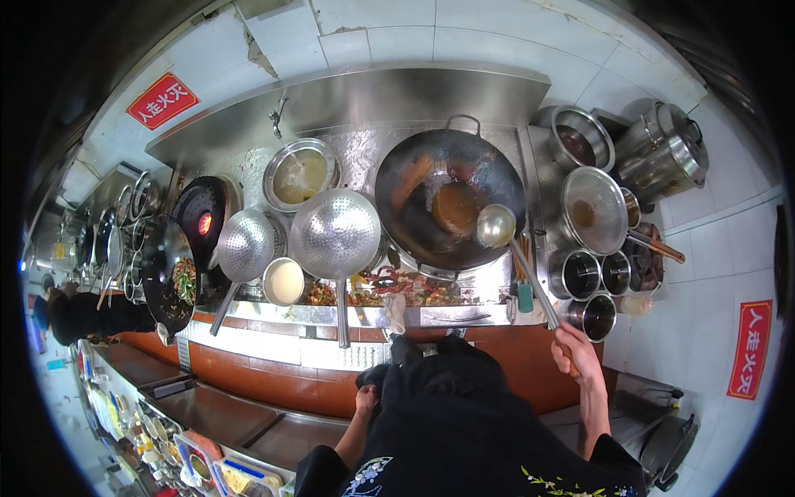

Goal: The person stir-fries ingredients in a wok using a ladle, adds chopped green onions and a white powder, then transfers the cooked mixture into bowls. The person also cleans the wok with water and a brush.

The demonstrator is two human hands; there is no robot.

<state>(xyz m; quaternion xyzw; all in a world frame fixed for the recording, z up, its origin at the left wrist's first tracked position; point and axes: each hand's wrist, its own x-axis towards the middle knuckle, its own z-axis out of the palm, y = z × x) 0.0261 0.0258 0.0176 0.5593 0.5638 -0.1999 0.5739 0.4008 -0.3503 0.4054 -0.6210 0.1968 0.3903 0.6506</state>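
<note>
My right hand (574, 354) grips the long handle of a metal ladle (497, 225). The ladle's bowl sits over the right inner side of a large dark wok (407, 214), where brown liquid (456, 208) pools at the bottom. Low at my left side, my left hand (366, 399) has curled fingers beside something black (372, 376); whether it holds this is unclear. Left of the wok, a perforated metal strainer (335, 233) rests with its handle toward me. A second perforated strainer (245, 245) lies farther left.
A basin of cloudy liquid (301, 175) stands under a tap (275, 121). A pot of pale liquid (284, 281) is near the front edge (435, 317), beside scattered food scraps (404, 282). Steel pots (581, 276) and a fine sieve (594, 205) crowd the right. Leftward, another person (99, 317) holds a wok of food (164, 273).
</note>
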